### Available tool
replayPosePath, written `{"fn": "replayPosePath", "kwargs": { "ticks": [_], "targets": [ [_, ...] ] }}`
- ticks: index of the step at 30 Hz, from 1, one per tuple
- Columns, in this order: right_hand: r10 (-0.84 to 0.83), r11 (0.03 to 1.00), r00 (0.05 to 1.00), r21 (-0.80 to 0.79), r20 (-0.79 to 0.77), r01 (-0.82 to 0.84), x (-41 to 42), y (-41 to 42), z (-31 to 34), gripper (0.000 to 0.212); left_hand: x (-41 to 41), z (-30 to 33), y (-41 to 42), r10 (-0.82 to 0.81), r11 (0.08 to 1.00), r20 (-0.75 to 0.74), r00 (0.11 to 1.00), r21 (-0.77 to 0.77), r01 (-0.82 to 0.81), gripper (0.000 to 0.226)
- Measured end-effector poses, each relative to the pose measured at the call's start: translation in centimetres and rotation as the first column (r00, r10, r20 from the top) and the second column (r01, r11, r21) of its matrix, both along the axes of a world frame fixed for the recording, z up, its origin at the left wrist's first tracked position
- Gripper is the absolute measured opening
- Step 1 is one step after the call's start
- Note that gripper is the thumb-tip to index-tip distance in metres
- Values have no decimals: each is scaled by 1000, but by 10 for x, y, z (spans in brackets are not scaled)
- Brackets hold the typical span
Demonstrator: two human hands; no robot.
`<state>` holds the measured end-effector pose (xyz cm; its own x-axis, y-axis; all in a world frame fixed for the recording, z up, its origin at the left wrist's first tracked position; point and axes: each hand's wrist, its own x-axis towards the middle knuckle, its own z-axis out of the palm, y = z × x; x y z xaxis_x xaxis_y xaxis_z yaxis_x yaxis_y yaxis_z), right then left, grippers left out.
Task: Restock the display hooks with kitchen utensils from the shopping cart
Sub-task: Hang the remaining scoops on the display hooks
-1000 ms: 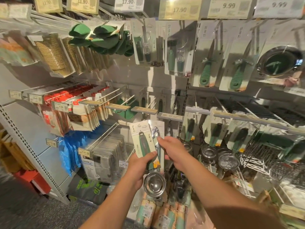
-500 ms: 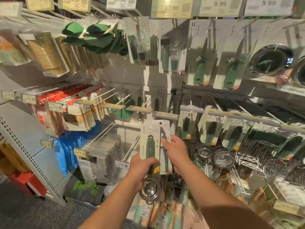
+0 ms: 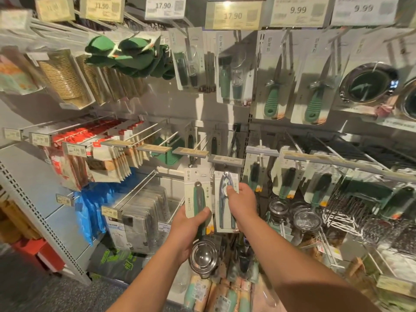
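Left hand (image 3: 191, 224) grips a carded scoop (image 3: 198, 206) by the lower part of its card, the thumb lying across the green handle; the round steel bowl of the scoop hangs below the hand. Right hand (image 3: 242, 204) holds a carded nutcracker (image 3: 226, 203) just beside it, fingers curled over the metal tool near its top. Both cards stand upright, side by side, directly under the grey price strip (image 3: 226, 159) of the middle hook row. Left of this strip, bare display hooks (image 3: 157, 137) reach forward. Right of the strip hang more green-handled utensils (image 3: 288, 181). High above the strip hang two green-handled knives (image 3: 273, 95) on cards.
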<state>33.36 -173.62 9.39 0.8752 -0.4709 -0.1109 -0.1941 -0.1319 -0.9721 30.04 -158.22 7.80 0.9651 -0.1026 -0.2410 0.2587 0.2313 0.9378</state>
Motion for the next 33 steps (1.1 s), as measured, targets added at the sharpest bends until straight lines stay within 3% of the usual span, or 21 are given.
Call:
{"fn": "replayPosePath", "kwargs": {
  "ticks": [4, 5, 8, 12, 16, 21, 25, 33],
  "targets": [
    [16, 996, 994, -91, -111, -26, 11, -7, 3, 38, 0, 0, -1, -24, 999, 12, 1000, 31, 24, 23],
    [24, 995, 989, -93, -147, -38, 14, -11, 2, 52, 0, 0, -2, -32, 999, 13, 999, 32, 32, 23],
    [83, 995, 938, -19, -337, -95, 10, -18, -1, 76, 0, -1, -2, -34, 999, -3, 999, 15, 34, 18],
    [161, 987, 867, 79, -472, -140, -8, -25, -27, 69, 3, -6, -6, -61, 998, -41, 997, -7, 61, 26],
    [235, 964, 897, 208, -376, -165, -20, -24, -39, 48, 4, -4, -17, -93, 996, -65, 994, -8, 93, 20],
    [239, 944, 950, 277, -199, -179, -27, -30, -23, 42, 5, -2, -43, -124, 992, -56, 991, 6, 125, 21],
    [230, 959, 967, 193, -110, -207, -35, -43, -26, 67, 1, -7, -60, -114, 991, -27, 993, 65, 116, 24],
    [109, 992, 991, 73, -73, -104, -56, -64, -27, 59, -9, -8, -87, -200, 968, 45, 979, 164, 190, 17]
  ]
}}
